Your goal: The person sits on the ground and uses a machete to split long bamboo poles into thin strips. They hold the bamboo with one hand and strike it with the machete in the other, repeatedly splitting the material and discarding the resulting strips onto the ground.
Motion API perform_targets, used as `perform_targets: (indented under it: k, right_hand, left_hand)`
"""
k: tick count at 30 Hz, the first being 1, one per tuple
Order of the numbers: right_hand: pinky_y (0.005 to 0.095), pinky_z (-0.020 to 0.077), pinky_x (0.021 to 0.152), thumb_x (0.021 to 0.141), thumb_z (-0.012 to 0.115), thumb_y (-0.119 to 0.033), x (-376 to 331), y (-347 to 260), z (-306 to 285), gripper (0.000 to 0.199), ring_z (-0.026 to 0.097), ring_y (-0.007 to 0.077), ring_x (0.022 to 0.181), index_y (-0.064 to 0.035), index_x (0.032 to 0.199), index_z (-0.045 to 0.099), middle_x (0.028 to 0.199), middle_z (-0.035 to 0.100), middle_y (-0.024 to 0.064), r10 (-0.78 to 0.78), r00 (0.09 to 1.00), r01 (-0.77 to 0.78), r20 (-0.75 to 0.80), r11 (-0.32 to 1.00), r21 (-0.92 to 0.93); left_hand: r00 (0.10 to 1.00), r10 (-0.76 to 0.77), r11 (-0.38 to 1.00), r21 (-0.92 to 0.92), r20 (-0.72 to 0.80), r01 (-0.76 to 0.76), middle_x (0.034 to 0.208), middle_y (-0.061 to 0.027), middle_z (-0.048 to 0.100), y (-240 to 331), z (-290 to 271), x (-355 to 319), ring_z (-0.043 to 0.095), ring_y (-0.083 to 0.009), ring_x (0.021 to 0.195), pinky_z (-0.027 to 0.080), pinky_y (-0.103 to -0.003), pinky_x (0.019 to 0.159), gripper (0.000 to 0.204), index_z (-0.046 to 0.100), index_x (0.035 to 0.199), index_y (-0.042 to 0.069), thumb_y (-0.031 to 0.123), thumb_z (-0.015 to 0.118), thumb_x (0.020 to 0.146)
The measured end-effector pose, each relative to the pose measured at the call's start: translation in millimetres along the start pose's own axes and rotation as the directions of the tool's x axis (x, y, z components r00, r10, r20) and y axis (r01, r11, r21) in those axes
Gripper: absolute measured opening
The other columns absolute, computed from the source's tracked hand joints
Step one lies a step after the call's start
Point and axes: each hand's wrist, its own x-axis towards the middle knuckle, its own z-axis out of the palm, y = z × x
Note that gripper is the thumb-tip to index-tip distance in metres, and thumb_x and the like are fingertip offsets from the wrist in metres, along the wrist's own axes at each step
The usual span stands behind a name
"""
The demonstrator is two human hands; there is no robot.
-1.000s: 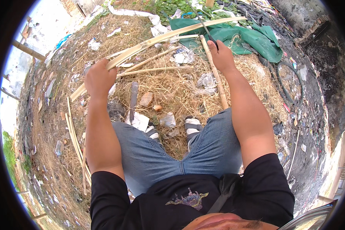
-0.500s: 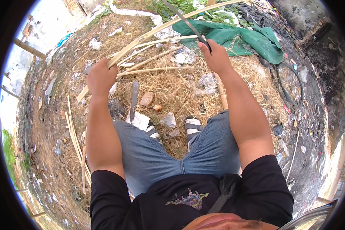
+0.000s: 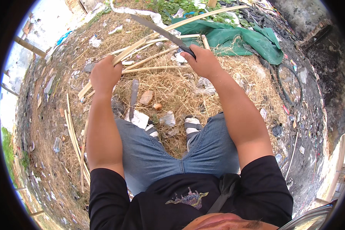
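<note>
My left hand (image 3: 105, 75) is closed around a long pale bamboo strip (image 3: 203, 15), which slants from beside my wrist up to the far right. In my right hand (image 3: 204, 62) is the dark handle of a long-bladed knife (image 3: 172, 37). Its blade points to the far left and crosses the strip in view; whether it touches cannot be told. Several thinner bamboo strips (image 3: 157, 68) lie on the dry straw just beyond my left hand. A second flat dark blade (image 3: 133, 96) rests on the ground between my forearms, beside a brick piece (image 3: 146, 97).
A crumpled green tarp (image 3: 230, 36) is spread at the far right, with a black hose-like loop (image 3: 301, 90) nearby. More bamboo strips (image 3: 73, 134) lie left of my left arm. Litter and straw cover the ground; a blackened wall (image 3: 329, 61) stands at right.
My right hand has moved slightly left and nearer, and the knife has swung so its blade points farther left across the strip. My left hand and strip have shifted a little.
</note>
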Motion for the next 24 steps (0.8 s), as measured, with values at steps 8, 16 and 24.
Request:
perform_targets:
  k: [8,16,24]
  right_hand:
    - [0.0511,0.0493,0.065,0.102,0.062,-0.048,4.8,3.9,-1.6,0.042,0.065,0.0420,0.072,-0.0073,0.097,0.061,0.075,0.066,0.0181,-0.094,0.989,0.091,-0.118,0.995,-0.033]
    - [0.0500,0.0499,0.065,0.102,0.063,-0.049,0.5,-16.8,9.9,0.045,0.065,0.0428,0.074,-0.0045,0.093,0.060,0.077,0.067,0.0203,-0.247,0.959,0.237,-0.141,0.968,-0.084]
    - [0.0468,0.0470,0.062,0.103,0.060,-0.050,4.7,39.7,0.5,0.047,0.064,0.0359,0.066,-0.0040,0.096,0.063,0.070,0.064,0.0163,0.066,0.994,-0.062,-0.091,0.997,0.046]
  left_hand:
    - [1.000,0.007,1.000,-0.007,0.021,-0.007,0.085,-0.0154,0.073,12.0,-4.5,-0.7,0.070,-0.0384,0.080,0.054,-0.050,0.073,0.025,0.073,0.095,0.012,0.036,0.065,0.090]
    - [0.999,0.003,1.000,0.009,0.040,-0.004,0.083,-0.0141,0.073,2.4,-1.3,-4.1,0.071,-0.0371,0.081,0.055,-0.050,0.073,0.023,0.073,0.094,0.012,0.033,0.064,0.088]
    - [0.996,0.072,0.992,0.100,0.048,-0.077,0.081,-0.0146,0.073,1.1,-2.5,-4.0,0.071,-0.0372,0.080,0.055,-0.049,0.072,0.021,0.071,0.091,0.011,0.031,0.066,0.086]
